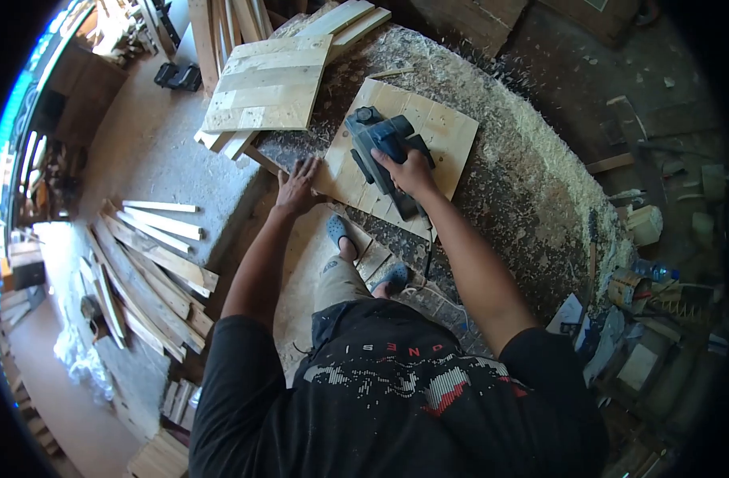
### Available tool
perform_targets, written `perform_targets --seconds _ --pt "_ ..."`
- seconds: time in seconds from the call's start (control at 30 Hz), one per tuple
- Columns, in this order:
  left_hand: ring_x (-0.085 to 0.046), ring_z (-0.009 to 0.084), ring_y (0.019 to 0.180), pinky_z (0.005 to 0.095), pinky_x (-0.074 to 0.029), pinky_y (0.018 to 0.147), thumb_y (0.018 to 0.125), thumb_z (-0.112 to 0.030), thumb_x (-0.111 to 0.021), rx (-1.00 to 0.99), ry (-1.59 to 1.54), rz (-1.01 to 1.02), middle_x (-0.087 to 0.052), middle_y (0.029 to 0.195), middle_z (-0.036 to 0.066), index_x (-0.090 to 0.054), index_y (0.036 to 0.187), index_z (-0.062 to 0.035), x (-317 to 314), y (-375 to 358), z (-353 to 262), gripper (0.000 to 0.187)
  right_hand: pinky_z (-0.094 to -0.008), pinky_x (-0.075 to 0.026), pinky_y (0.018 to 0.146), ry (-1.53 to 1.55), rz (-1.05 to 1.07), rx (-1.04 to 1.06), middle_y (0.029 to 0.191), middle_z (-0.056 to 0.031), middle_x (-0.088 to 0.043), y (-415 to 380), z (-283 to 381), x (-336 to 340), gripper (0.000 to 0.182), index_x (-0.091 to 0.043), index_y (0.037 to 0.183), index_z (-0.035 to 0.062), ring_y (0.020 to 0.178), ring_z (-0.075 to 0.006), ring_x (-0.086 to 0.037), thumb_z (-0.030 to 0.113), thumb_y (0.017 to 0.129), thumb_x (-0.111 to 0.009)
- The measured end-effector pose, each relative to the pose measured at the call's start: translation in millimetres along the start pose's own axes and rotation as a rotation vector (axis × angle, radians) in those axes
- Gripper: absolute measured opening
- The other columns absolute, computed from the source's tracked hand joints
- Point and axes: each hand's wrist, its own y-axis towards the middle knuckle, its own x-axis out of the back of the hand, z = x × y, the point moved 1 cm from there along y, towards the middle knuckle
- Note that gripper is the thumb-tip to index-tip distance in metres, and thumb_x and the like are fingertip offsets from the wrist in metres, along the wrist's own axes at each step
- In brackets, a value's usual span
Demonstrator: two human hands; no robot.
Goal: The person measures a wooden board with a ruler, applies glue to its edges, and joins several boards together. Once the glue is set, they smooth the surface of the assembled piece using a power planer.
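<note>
My right hand (412, 173) is wrapped round the rear handle of a dark electric planer (368, 119). The planer rests on a square pale wooden panel (452, 127) made of joined boards. At the panel's left corner is my left hand (299, 185), its fingers spread and stretched out at the edge; whether it presses on the wood is hard to see. A cord (430, 255) hangs from the planer's near end. Under the panel lies a dark worktop (508, 199) strewn with wood shavings.
Another jointed panel (269, 84) lies on boards at the worktop's upper left. Shavings (556, 159) pile along the far right edge. Loose planks (153, 287) cover the floor at left. A plastic bottle (655, 272) and a tin (627, 288) stand among clutter at right.
</note>
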Motion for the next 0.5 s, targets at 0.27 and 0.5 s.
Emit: perform_targets --seconds 0.27,0.5 --pt "-0.012 0.0348 0.149 0.0708 -0.015 0.111 0.073 -0.060 -0.073 0.122 -0.037 0.099 -0.012 0.164 -0.001 -0.023 0.155 -0.0181 0 1 35 0.105 -0.0252 -0.038 0.041 0.121 -0.050 -0.002 0.055 0.0033 -0.054 -196 -79 37 0.028 -0.063 0.084 0.0059 0.042 -0.0071 -0.049 0.031 0.085 -0.076" --pt "-0.010 0.0360 0.149 0.0720 -0.019 0.109 0.075 -0.058 -0.073 0.132 -0.022 0.125 -0.009 0.164 0.001 -0.022 0.155 -0.0170 3 4 33 0.103 -0.0270 -0.042 0.047 0.040 -0.051 0.049 0.060 0.0002 -0.058 -122 -29 9 0.037 -0.066 0.083 0.0055 0.048 -0.0108 -0.055 0.041 0.084 -0.076"
